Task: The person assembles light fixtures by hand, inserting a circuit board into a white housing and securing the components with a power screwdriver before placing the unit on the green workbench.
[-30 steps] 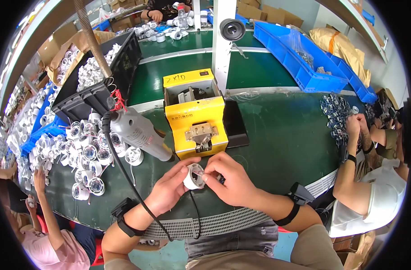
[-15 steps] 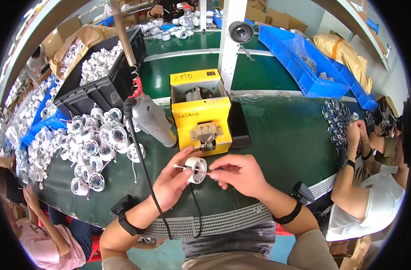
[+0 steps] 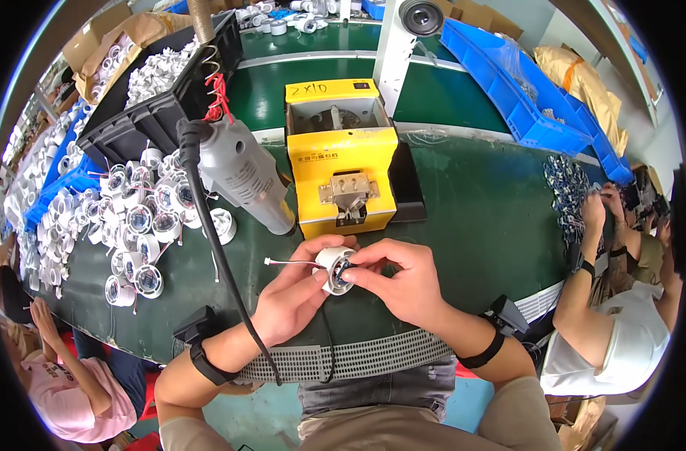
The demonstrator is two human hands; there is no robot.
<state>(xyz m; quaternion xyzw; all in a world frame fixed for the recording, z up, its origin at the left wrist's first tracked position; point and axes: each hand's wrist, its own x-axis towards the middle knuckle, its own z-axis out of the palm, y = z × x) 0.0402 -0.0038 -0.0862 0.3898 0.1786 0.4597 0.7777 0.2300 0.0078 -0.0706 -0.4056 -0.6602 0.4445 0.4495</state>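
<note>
In front of me, a round white plastic housing (image 3: pixel 329 258) is gripped between the thumb and fingers of my left hand (image 3: pixel 292 295). A thin cable (image 3: pixel 292 261) with a small white connector sticks out of its left side. My right hand (image 3: pixel 400 279) pinches a small dark blue circuit board (image 3: pixel 342 273) at the open face of the housing, thumb and forefinger on it. The board sits at least partly inside the ring; its far side is hidden by my fingers. Just beyond my hands stands a yellow machine (image 3: pixel 343 161) with a metal fixture on its front.
A grey electric screwdriver (image 3: pixel 245 180) hangs left of the machine, its black cord (image 3: pixel 219 255) crossing my left forearm. Several white housings (image 3: pixel 140 218) lie piled at left by a black crate (image 3: pixel 151 116). Blue bins (image 3: pixel 508 98) and circuit boards (image 3: pixel 572 195) are at right, with co-workers both sides.
The cable has been drawn through to the housing's left side. My right fingers have moved from the wires to the board at the housing's face. The view has shifted slightly.
</note>
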